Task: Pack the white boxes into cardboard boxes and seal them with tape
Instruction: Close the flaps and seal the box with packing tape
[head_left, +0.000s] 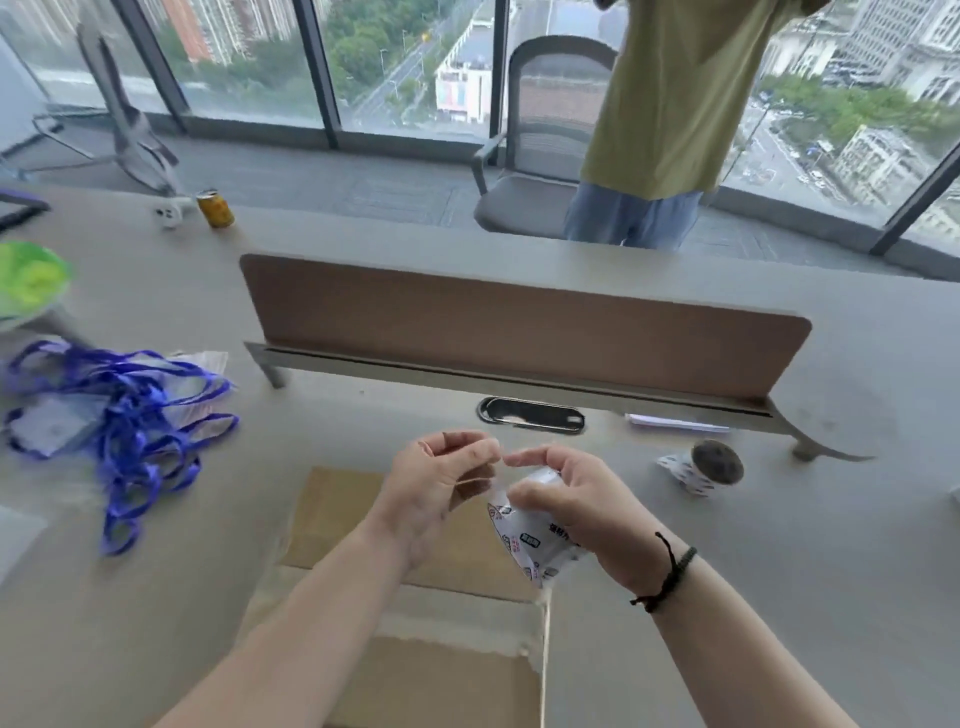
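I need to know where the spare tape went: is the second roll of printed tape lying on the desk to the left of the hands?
No. The spare roll of tape lies on the desk to the right of the right hand, near the divider's foot.

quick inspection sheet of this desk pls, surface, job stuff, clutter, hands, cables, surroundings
surface: grey desk with a brown divider panel across it
job's things: flat brown cardboard box under the hands; roll of white printed tape; second printed tape roll lying at right; white boxes: nothing seen
clutter: tangled blue lanyards, yellow drink can, green object at left edge
hands: right hand grips the roll; left hand pinches at the tape end
cables: thin pale strand hanging from the roll; no cables seen
surroundings: glass wall, grey mesh office chair, person in an olive shirt beyond the desk
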